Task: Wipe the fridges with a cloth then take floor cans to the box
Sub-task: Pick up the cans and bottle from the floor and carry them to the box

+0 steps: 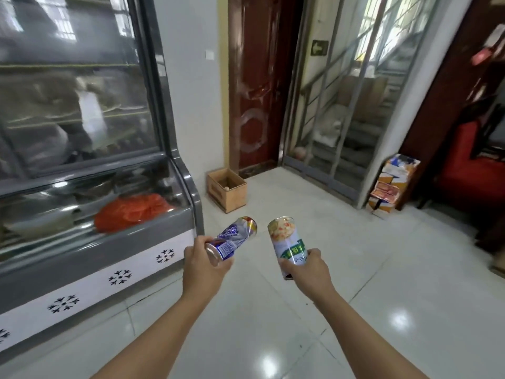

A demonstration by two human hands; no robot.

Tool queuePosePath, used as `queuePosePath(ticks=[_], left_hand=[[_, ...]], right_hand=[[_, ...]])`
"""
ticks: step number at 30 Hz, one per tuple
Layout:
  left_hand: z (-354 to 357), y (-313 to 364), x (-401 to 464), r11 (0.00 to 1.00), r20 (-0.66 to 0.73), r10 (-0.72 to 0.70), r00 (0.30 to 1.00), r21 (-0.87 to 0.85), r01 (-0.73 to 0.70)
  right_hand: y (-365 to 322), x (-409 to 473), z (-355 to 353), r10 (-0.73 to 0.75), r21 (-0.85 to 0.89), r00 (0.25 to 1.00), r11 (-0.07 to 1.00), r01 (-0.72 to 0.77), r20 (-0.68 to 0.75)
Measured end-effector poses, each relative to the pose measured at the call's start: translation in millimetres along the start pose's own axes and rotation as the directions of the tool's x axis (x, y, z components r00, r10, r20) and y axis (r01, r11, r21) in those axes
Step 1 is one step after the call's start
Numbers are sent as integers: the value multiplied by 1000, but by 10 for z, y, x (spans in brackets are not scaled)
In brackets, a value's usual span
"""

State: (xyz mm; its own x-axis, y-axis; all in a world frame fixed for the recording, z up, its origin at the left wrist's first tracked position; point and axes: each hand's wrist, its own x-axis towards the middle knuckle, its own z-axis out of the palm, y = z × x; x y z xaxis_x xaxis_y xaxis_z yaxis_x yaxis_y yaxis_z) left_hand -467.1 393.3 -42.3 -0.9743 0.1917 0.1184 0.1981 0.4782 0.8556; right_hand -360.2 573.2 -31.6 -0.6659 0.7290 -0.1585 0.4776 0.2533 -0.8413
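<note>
A grey glass-fronted fridge (90, 165) with a white snowflake-printed base fills the left side. Ahead on the pale tiled floor (314, 310), an open cardboard box (226, 190) sits against the wall beside the fridge's end. The right hand (307, 272) grips a white and green can (289, 244), held nearly upright, its long axis leaning slightly left, one end towards the box. The left hand (203, 262) grips a crumpled blue and silver can (232, 240), tilted up and to the right, with one end facing the camera.
</note>
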Motion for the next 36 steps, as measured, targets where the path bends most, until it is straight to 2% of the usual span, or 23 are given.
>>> queuePosePath(ticks=[9,12,18,26,36], left_hand=[[1372,877,1176,994,193,82,978,-91,-65],[1853,1123,1508,990,202,112,973,-108,-91],[2866,1634,2197,983,145,159,977,-118,-142],[4101,2378,3118,984,21,138,990,-116,-134],[5256,2840,4439,994,-17,95,995,-51,-96]], right_hand=[[30,1531,-753,80,54,989,996,-74,-123],[83,2063,-979,94,73,984,994,-84,-150],[153,3289,-1465,67,76,988,995,-57,-138],[71,5015,-2265,3,47,997,999,1,-79],[-196,6942,-2633,-44,12,998,999,44,-49]])
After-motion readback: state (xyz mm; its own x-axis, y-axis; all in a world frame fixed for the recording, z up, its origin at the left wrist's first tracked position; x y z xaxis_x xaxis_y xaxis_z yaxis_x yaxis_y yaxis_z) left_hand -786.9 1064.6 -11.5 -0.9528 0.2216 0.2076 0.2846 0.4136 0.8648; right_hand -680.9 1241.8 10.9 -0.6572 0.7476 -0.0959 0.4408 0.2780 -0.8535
